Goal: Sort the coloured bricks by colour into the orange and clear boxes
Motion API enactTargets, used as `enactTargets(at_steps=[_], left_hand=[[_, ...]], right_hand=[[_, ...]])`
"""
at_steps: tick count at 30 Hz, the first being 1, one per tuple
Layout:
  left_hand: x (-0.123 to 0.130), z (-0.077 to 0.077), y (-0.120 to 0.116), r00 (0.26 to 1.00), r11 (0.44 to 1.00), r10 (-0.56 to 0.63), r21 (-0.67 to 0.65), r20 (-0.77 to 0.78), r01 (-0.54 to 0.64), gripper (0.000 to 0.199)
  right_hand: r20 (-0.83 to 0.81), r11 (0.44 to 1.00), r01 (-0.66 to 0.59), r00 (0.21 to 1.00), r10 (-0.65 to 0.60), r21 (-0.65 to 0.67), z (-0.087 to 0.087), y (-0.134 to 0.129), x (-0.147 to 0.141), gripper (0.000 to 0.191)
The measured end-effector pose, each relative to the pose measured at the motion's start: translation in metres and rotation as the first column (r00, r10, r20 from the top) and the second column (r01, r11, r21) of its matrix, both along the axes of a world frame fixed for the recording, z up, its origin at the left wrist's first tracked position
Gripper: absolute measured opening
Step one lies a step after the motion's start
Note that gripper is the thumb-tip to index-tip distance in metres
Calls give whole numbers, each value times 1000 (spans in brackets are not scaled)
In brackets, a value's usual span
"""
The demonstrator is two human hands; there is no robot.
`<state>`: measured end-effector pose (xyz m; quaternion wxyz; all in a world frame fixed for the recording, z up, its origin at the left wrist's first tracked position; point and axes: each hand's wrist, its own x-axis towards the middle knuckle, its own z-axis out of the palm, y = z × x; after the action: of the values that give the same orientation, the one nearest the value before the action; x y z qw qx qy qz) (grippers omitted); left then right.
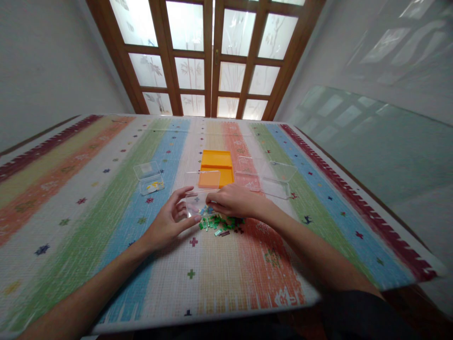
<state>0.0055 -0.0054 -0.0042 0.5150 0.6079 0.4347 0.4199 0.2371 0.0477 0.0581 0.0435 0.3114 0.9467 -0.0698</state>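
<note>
**Striped cloth (219,278) spread before glazed wooden doors (208,71)**

The room was lit through frosted panes, and a reflective glass panel (354,141) was seen at the right wall. The desk (88,198) was covered by the cloth, which was banded in green, blue, orange, cream and dark red and dotted with small motifs.

Several hinged boxes were set open on it. In the small clear box (142,190) at the left, yellow pieces (155,185) were contained. The orange box (216,158) was placed at the middle, its lid folded back. At its right, two more transparent boxes (279,190) were seen, side by side. In the nearest clear box (191,202), blue pieces (204,209) were gathered; its raised lid was seen overlapping the orange box.

Just in front of that box, a loose heap of green pieces (216,222) was spread on the cloth. These were small, flat and blocky, with a slight shine. A dark red strip (225,233) and a paler green patterned piece (217,233) were lying at the heap's near edge.

The left hand (169,218) was curved around the left side of the nearest clear box, its grip wide, thumb parted from fingers. The right hand (236,200) was held over the heap and the box's right side, its grip narrow, with fingertips bent toward the blue pieces; whether anything was pinched could not be told.
</note>
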Motion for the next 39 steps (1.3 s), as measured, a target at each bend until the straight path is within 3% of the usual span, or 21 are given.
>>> enactTargets(at_steps=[4,9,15,19,24,39], left_hand=[[-1,2,0,1000,1000,3,4,13,-3,71],[-3,4,2,999,1000,23,-11,32,-23,72],[-8,5,7,993,993,120,-5,0,-120,75],[-9,8,9,990,990,143,-4,2,-143,76],[-7,11,8,988,988,151,-1,2,-151,74],[-9,9,9,990,990,142,7,4,-142,74]], right_hand=[[-16,1000,-10,1000,9,-4,-1,1,-3,23],[-167,1000,9,986,-9,-2,8,5,9,26],[-137,969,-35,991,1,-246,27,7,23,21],[-46,954,-33,999,20,-299,17,10,18,24],[39,962,-28,998,40,-273,2,14,10,27],[128,971,-27,990,59,-239,3,8,6,32]])
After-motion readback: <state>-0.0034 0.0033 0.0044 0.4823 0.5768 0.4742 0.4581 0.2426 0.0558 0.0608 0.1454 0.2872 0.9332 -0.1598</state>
